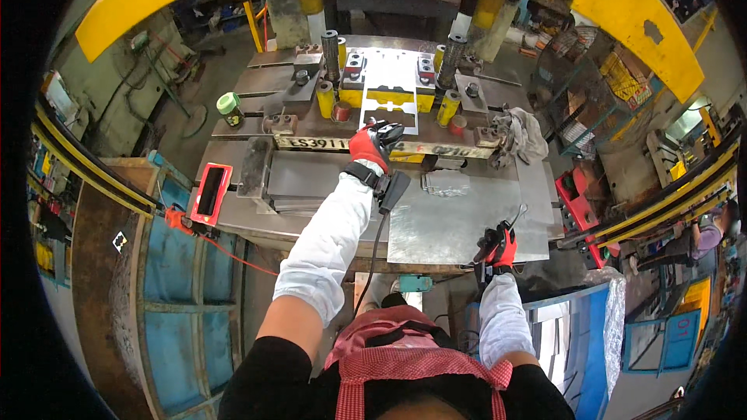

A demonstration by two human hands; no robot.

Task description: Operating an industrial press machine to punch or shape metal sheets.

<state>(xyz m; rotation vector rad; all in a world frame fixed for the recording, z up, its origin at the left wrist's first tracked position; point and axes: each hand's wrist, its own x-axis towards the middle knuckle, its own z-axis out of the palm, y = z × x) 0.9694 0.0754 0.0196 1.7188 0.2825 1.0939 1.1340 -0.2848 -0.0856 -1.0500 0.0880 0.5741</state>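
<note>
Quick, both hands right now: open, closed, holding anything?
Left hand: reaching to the flat metal piece in the press die; grip cannot be told.
Right hand: closed on a thin tool.

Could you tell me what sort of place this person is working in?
Most likely a metal stamping workshop. A big yellow press frame arches over a steel die set, flat metal sheets lie on the bench, and the gloved left hand reaches toward the die while the right hand rests at the sheet's edge.

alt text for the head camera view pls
A person's gloved left hand reaches to the front edge of a press die under a yellow press frame, while the gloved right hand grips a flat metal sheet on the table.
</note>
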